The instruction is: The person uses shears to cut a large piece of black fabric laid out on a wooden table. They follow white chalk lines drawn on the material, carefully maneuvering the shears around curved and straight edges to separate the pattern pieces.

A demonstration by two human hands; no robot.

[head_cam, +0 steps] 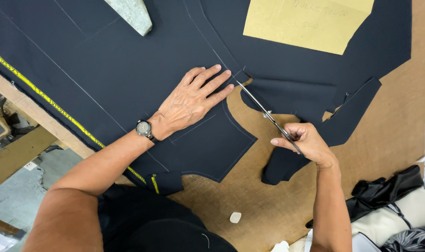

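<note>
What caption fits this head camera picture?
Left hand flat on dark fabric; right hand cutting with scissors.

You see dark navy cloth (128, 70) marked with thin white chalk lines and edged with a yellow lettered selvedge (49, 100). The desk (399, 116) is brown. A pale yellow paper pattern (306, 23) lies above, near a grey-green stone (133, 14). By your body sits 1 white chalk piece (235, 217).

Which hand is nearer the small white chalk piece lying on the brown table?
Right. The right hand, gripping the scissors, sits above and right of the chalk piece. The left hand lies farther up, flat on the dark fabric.
</note>
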